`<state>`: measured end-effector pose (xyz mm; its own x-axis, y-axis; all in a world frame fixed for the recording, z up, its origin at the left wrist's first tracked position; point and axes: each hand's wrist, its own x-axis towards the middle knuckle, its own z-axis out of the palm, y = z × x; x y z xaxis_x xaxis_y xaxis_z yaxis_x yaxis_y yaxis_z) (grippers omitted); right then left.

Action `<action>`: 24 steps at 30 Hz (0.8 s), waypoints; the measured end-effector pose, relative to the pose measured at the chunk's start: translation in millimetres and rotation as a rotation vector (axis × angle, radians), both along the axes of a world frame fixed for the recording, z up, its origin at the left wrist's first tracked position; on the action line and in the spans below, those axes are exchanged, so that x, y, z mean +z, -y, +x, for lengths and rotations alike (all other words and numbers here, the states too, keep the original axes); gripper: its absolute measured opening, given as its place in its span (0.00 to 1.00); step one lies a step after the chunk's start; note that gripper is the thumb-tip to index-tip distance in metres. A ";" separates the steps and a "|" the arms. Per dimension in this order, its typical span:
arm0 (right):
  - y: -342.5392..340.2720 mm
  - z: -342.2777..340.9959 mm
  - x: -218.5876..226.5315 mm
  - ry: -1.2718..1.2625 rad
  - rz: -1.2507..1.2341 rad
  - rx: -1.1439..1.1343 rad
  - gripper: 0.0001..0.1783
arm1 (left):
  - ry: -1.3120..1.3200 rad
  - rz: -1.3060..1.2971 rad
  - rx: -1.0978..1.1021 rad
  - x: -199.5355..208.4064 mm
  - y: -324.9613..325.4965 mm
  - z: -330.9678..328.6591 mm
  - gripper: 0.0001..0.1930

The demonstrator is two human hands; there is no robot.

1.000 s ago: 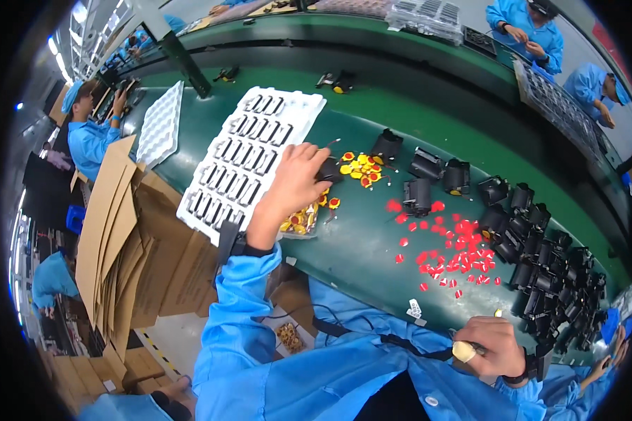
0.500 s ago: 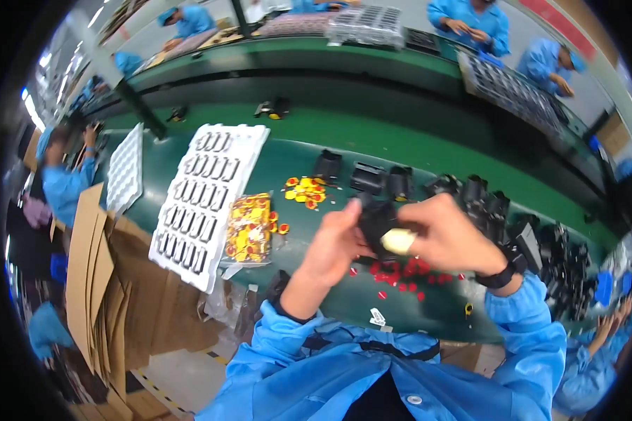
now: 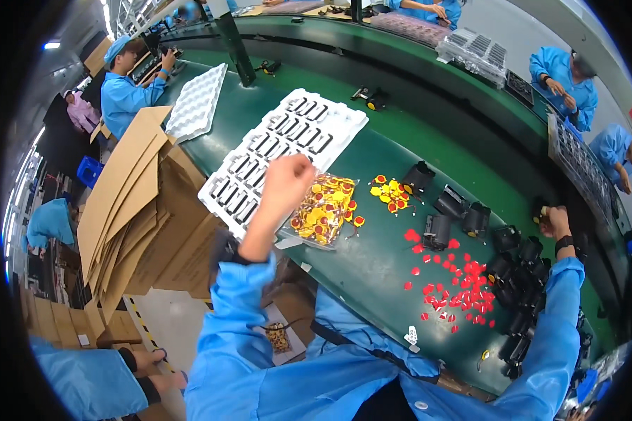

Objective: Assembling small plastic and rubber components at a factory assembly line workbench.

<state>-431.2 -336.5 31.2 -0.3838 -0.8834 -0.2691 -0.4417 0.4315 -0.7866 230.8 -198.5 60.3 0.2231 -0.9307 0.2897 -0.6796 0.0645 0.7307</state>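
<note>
My left hand point(image 3: 286, 185) is closed, fingers curled, above the right edge of a white moulded tray point(image 3: 347, 119) with rows of black parts. Whatever its fingers may hold is hidden. Just beside it lies a clear bag point(image 3: 324, 210) full of yellow-and-red discs. Far to the right, my right hand point(image 3: 559, 223) reaches out over the green belt, closed on a small dark and yellow piece point(image 3: 541, 213) at its fingertips. Between the hands, a black housing point(image 3: 437, 232) stands next to scattered red discs point(image 3: 463, 288). Loose yellow-and-red discs point(image 3: 392, 193) lie farther back.
More black housings point(image 3: 523, 281) crowd the table's right side. A second white tray point(image 3: 196, 102) sits at the far left, with cardboard sheets point(image 3: 123, 203) standing beside the table. Beyond the green belt point(image 3: 414, 137) is another bench, where a person point(image 3: 567, 84) works.
My hands have parted: the left moved left to the tray and bag, the right went out over the belt. The black housing is out of my left hand. The view has turned.
</note>
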 end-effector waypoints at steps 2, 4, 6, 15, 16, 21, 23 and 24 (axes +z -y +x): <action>2.5 -9.4 -7.9 -0.132 0.171 -0.027 0.14 | 0.350 0.009 0.068 -8.1 27.6 41.1 0.08; 3.5 -12.6 -2.3 -0.054 0.205 -0.053 0.17 | 0.338 0.050 0.031 -10.8 51.3 56.7 0.09; -10.3 21.4 29.7 -0.354 0.125 -0.036 0.14 | 0.427 0.033 -0.016 -21.5 74.5 60.2 0.09; -126.3 2.8 106.8 -0.667 -0.519 0.369 0.14 | 0.761 0.413 -0.204 -16.9 146.5 8.9 0.16; -160.6 30.1 116.1 -0.641 -0.559 0.323 0.14 | 0.790 0.430 -0.236 -16.6 145.0 9.4 0.16; -279.2 96.1 145.0 -0.649 -0.363 0.407 0.16 | 0.929 0.336 -0.286 -17.9 132.8 7.8 0.11; -312.9 107.6 146.3 -0.645 -0.386 0.440 0.14 | 0.848 0.247 -0.271 -30.4 136.6 18.8 0.10; -326.1 119.6 163.9 -0.670 -0.212 0.389 0.15 | 0.759 0.164 -0.263 -40.9 141.5 26.2 0.09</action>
